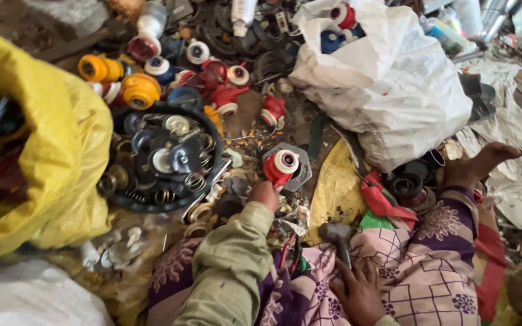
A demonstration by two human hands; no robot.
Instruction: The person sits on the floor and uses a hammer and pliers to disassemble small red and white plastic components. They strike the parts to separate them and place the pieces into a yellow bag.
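1. The left hand (265, 194), in a pale green sleeve, reaches forward with its fingers curled closed around the base of a red plastic cap piece with a white ring on top (281, 166).
2. That red and white piece stands upright on a grey hexagonal metal plate (300, 175) lying on the littered ground, just ahead of the person's lap.
3. The right hand (357, 290) rests on the patterned pink and purple cloth over the lap, fingers wrapped loosely around the handle of a small grey-headed hammer (336, 234); the head points away from the body.
4. To do this well, I judge the piece should be kept square on the plate, with the gripping fingers low and clear of the top.
5. One hammer and one hexagonal plate are in view.
6. Two orange plastic caps (140, 90) lie at upper left; roughly eight similar red and white pieces are scattered beyond, though clutter hides some.
7. One round black basin of metal springs and discs (215, 136) sits left of the plate.
8. One yellow sack (61, 139) and one large white sack (394, 78) flank the work area.
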